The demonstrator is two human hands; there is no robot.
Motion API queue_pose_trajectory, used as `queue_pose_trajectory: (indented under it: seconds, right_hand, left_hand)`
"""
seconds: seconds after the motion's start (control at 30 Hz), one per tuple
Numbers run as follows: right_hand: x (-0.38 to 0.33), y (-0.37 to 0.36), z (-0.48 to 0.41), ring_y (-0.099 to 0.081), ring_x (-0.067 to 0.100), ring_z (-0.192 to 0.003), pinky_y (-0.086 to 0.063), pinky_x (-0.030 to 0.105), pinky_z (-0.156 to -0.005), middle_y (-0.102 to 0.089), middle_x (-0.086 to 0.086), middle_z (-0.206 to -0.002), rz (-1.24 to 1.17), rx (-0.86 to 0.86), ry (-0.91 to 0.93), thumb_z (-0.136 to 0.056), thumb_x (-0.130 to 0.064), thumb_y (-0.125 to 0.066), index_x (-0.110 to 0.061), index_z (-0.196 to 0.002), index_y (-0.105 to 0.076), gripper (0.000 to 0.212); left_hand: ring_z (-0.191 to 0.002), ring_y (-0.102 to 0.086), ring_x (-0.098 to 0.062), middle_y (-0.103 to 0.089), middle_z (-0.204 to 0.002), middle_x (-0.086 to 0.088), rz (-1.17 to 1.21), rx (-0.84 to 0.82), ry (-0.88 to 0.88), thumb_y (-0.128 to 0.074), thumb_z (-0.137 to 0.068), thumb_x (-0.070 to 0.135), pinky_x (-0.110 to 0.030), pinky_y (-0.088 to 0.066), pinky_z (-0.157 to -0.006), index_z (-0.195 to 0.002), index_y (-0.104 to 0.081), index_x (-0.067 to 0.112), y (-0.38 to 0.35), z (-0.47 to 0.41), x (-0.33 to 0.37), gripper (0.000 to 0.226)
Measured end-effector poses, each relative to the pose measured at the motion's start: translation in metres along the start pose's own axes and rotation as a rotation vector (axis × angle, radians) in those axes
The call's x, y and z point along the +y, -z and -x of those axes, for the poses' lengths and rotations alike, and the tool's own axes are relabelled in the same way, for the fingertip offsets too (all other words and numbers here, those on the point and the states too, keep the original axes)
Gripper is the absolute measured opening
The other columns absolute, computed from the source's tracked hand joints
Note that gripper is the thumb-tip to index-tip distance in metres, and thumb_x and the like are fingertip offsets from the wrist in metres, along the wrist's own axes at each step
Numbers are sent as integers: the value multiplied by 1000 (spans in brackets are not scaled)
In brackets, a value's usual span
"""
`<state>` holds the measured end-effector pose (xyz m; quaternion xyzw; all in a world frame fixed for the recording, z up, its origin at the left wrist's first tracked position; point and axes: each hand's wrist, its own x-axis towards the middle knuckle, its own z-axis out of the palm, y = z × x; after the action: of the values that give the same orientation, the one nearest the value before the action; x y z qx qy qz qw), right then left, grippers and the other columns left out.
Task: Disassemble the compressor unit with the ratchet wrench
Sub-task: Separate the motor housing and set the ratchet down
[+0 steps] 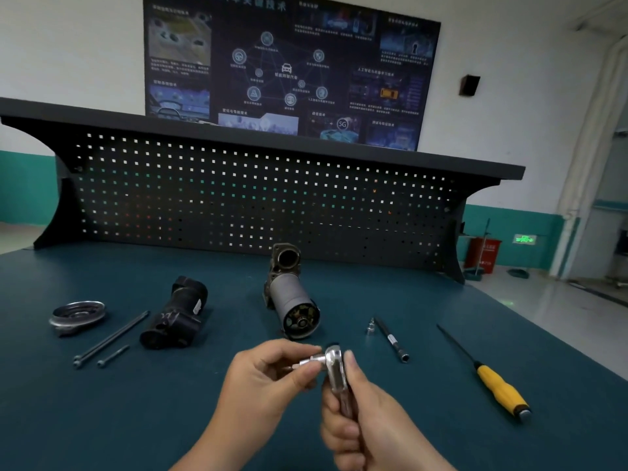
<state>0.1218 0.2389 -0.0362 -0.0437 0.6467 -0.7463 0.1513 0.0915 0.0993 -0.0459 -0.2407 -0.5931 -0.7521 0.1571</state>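
Right hand (360,423) wrapped round ratchet (334,363) handle, over table (102,419) near edge, head up. Left hand (268,379) pinches socket (307,363) at the ratchet head. Compressor (294,297) lies mid-table, toward the back edge, motor end facing me. Left of it: black housing (176,314), long bolts (112,338), short bolt (114,355), pulley (78,314). Right: spare socket (371,326) just beside extension bar (392,339), then screwdriver (489,379) toward the right edge.

Colours around the grey compressor unit (295,297)
A teal table (102,419) is seen beneath it, a yellow-handled screwdriver (499,389) to its right, a black dotted pegboard (255,198) behind.
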Motion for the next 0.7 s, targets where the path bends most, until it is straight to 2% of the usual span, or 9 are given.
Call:
queue_pose_trajectory:
  seconds: [0.1,0.17,0.23,0.33,0.4,0.5,0.57,0.6,0.7]
  right_hand:
    - [-1,2,3,-30,10,-39,-23,16,-35,-33,0,-47,-89,-12,6,-67,-59,-61,-11,-68,-57,48]
    - [-2,8,4,-32,9,-41,-24,15,-33,-35,0,-49,-132,-7,11,-77,-40,-70,-5,-79,-55,38]
    - [-5,15,6,-32,8,-39,-23,13,-32,-33,0,-49,-203,21,29,-74,-20,-68,-4,-82,-53,24]
    - [-21,45,4,-33,8,-39,-22,15,-32,-34,-1,-51,-244,167,110,-71,-19,-61,-5,-85,-56,20]
    - [-36,74,-4,-40,8,-46,-28,19,-37,-43,-1,-55,-16,325,151,-85,-11,-53,-7,-90,-58,8]
    - [-46,114,-33,-46,13,-64,-34,26,-52,-54,6,-73,772,533,141,-90,-9,-50,-9,-88,-58,8]
    - [-41,130,-57,-47,16,-72,-32,28,-57,-52,5,-82,1270,489,104,-92,-14,-52,-11,-83,-54,9]
    - [-33,137,-68,-47,17,-75,-32,28,-59,-48,3,-87,1412,447,75,-93,-17,-52,-15,-80,-50,14]
    - [-5,151,-92,-44,15,-87,-32,21,-72,-38,2,-106,1539,375,42,-98,-21,-47,-15,-98,-55,10]
  left_hand:
    - [-49,-62,-14,-68,-61,-14,55,2,67,-72,-55,8,-18,-50,-50,-64,-77,11,5,-2,-3,11]
    - [-51,-64,-14,-69,-62,-15,32,1,93,-72,-58,4,-18,-50,-51,-63,-76,10,8,-5,-9,9]
    - [-52,-64,-12,-69,-61,-14,-2,95,118,-69,-69,-7,-17,-50,-50,-62,-74,9,17,-10,-19,18]
    - [-55,-66,-9,-72,-67,-9,-115,236,190,-63,-81,-10,-15,-50,-50,-72,-70,5,44,-17,-36,18]
    - [-58,-67,-7,-73,-69,-6,-307,162,251,-65,-82,-5,-14,-49,-51,-73,-71,8,59,-18,-50,17]
    - [-68,-65,0,-73,-72,3,-663,-44,276,-73,-80,9,-11,-47,-66,-72,-71,23,64,-17,-67,16]
    - [-78,-62,6,-71,-80,11,-820,-185,273,-72,-80,20,-6,-43,-73,-77,-66,33,60,-16,-73,15]
    - [-84,-60,8,-68,-85,16,-878,-241,262,-70,-81,25,-4,-41,-76,-79,-63,37,57,-16,-75,14]
    - [-102,-47,7,-56,-100,24,-1023,-372,223,-63,-84,40,-7,-35,-88,-83,-53,47,55,-15,-80,12]
